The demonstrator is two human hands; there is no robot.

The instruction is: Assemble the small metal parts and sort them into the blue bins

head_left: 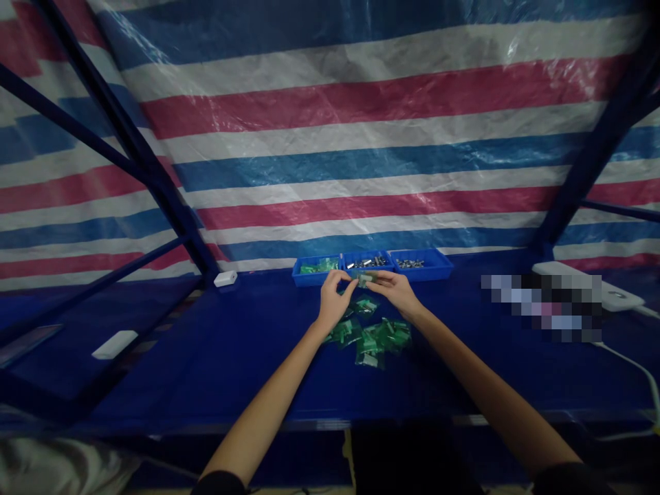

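Note:
My left hand (335,300) and my right hand (398,291) meet over the blue table, their fingertips closed on a small clear plastic bag (363,280). Something pale shows in that bag, too small to make out. Below the hands lies a loose pile of small bags (379,337) with green and whitish contents. One more such bag (366,306) sits between the wrists. Just beyond my fingers stand three joined blue bins: the left bin (311,280) has green bags, the middle bin (368,254) small shiny metal parts, the right bin (436,269) more small metal pieces.
A small white block (225,278) stands at the table's back left. Further left is a white box (114,345). A white power strip (613,295) with a cable (636,364) lies at right, beside a blurred-out patch. Blue posts (155,172) and a striped sheet (361,158) close off the back.

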